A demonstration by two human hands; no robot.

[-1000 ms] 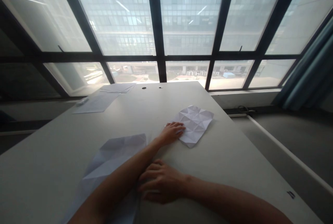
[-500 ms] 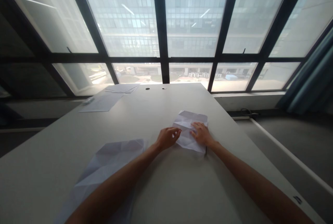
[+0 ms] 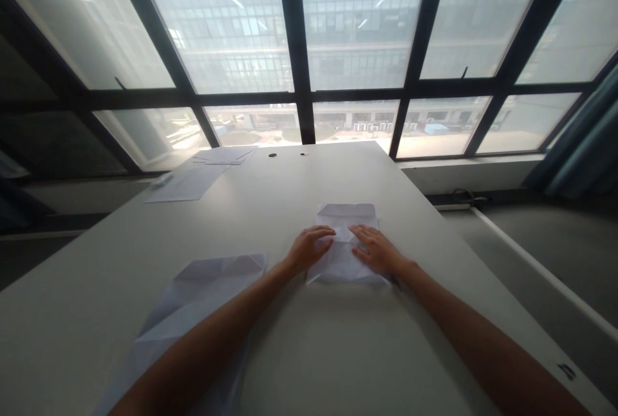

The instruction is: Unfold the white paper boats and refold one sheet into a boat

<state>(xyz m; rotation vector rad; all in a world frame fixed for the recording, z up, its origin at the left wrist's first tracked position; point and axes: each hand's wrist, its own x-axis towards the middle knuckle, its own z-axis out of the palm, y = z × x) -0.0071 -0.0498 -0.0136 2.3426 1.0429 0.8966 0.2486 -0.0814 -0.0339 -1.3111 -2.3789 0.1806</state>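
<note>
Window wall (image 3: 357,23): dark-framed panes beyond both hands; a blue curtain (image 3: 570,145) hangs well to their right.
Small creased sheet (image 3: 344,256): white paper on the table, beneath and between the hands, its far edge showing past the fingertips.
Left hand (image 3: 310,248): loosely curved at the sheet's left side; whether thumb and fingers pinch it cannot be told.
Right hand (image 3: 379,250): fingers parted and laid over the right side, with nothing visibly grasped.
Pressing: apparently flattening or creasing; one hand should anchor while the other strokes outward, with even pressure to keep layers aligned.
White tabletop (image 3: 309,351): looks smooth, so light paper may slide; a larger creased sheet (image 3: 207,287) lies nearer, passing under the left forearm.
Flat papers (image 3: 186,185): beyond the left hand, well apart.
</note>
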